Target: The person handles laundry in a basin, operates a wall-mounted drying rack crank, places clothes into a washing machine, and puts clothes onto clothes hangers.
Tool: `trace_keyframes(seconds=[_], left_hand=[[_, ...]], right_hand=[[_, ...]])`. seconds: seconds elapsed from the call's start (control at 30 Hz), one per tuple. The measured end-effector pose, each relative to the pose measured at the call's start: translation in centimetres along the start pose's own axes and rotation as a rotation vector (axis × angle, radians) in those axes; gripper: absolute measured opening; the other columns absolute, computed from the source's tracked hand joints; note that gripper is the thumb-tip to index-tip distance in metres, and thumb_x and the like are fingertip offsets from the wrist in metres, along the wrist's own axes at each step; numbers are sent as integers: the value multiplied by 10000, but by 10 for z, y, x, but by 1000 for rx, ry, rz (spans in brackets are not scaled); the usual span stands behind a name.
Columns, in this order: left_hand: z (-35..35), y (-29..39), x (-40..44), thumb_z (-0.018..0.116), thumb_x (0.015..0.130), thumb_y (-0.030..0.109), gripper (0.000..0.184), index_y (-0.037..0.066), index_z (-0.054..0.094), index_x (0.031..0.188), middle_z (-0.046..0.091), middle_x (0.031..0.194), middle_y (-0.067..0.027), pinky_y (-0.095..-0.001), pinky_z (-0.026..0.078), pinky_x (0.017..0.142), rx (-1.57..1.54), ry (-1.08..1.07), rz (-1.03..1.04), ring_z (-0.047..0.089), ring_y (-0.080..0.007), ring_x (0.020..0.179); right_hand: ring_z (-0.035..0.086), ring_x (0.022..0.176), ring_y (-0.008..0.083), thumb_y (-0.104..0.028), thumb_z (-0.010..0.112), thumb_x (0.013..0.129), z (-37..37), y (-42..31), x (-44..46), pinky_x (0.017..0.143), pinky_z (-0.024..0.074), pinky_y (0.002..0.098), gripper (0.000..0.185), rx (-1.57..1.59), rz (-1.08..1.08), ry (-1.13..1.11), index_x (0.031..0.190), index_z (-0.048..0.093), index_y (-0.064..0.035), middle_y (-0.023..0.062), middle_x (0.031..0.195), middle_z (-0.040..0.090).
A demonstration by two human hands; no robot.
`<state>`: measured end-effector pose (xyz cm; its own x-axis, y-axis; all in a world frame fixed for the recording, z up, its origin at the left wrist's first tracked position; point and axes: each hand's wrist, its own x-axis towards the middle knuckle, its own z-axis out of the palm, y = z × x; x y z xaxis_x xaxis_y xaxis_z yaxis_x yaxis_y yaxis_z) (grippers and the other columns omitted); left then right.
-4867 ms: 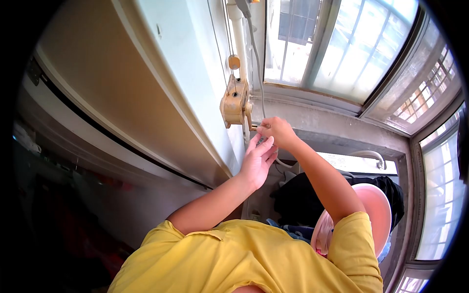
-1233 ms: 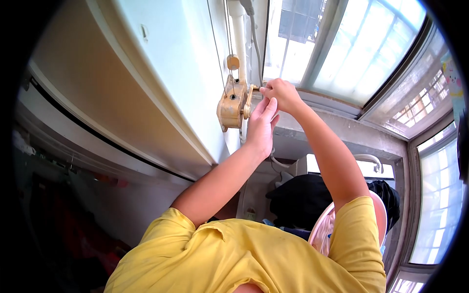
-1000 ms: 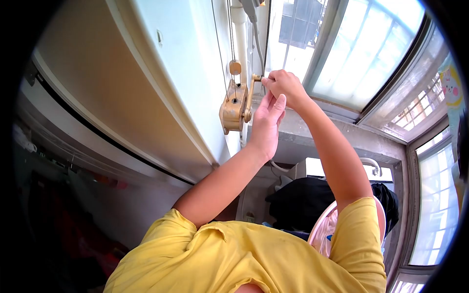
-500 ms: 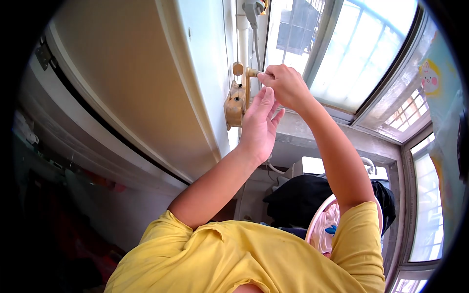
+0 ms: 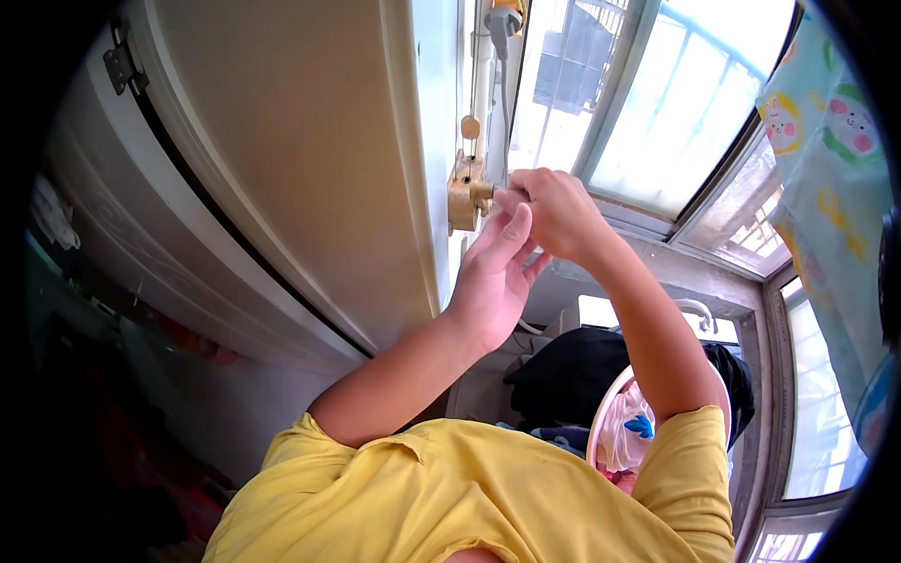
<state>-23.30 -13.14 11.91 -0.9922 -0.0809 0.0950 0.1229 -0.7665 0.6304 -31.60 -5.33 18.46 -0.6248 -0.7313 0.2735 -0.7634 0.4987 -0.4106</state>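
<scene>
- Since the earlier frame, the crank handle (image 5: 485, 190) has swung down from above the crank box (image 5: 462, 208) to about level with it, and the right hand (image 5: 565, 220) has come down too; the patterned cloth (image 5: 815, 216), well to the right of the crank box, shows more fully.
- Beside the crank box, the right hand is closed on the outer end of the handle; its fingers partly hide the contact.
- Just below the handle side of the crank box, the left hand (image 5: 488, 286) is open with its fingers loosely spread; whether its fingertips touch anything cannot be told.
- A hold firm enough not to slip, yet loose enough to let the handle roll, would probably turn best, with the forearm following the circle.
- Even, unhurried turns should suit the thin cords (image 5: 472, 98) above the crank box; jerks might snag them.
- The left hand would do better clear of the handle's sweep, or bracing the crank box.
- The grey cable (image 5: 505, 103), rising just right of the crank box, also needs avoiding.
</scene>
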Motion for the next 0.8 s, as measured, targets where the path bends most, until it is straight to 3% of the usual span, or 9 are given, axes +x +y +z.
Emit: trace_keyframes(seconds=[0.1, 0.3, 0.53, 0.8], left_hand=[[-2, 1, -18, 596, 875, 365, 415, 154, 436, 1194, 500, 1115, 38, -303, 319, 929, -22, -7, -75, 446, -82, 1060], [-21, -18, -40, 614, 863, 358, 389, 171, 445, 1159, 499, 1095, 42, -303, 334, 924, -41, 61, -157, 450, -82, 1048], [-52, -42, -43, 602, 862, 398, 348, 179, 482, 1104, 505, 1086, 34, -305, 349, 946, -45, 149, -244, 463, -97, 1050], [-89, -64, -8, 629, 840, 418, 401, 163, 496, 1118, 508, 1048, 32, -289, 365, 895, -2, 241, -325, 464, -100, 988]], right_hand=[[554, 632, 350, -249, 546, 850, 12, 1, -13, 618, 441, 404, 314, 58, 58, -37, 725, 546, 39, 190, 652, 558], [575, 681, 392, -252, 553, 845, 37, 8, -35, 617, 444, 431, 295, 37, 26, -140, 735, 568, 21, 214, 674, 572], [599, 736, 399, -310, 547, 828, 79, 36, -41, 685, 470, 430, 352, 155, 185, -315, 732, 600, 24, 221, 715, 612], [611, 775, 376, -332, 540, 854, 122, 81, -27, 695, 472, 428, 347, 136, 263, -318, 781, 628, -5, 202, 756, 633]])
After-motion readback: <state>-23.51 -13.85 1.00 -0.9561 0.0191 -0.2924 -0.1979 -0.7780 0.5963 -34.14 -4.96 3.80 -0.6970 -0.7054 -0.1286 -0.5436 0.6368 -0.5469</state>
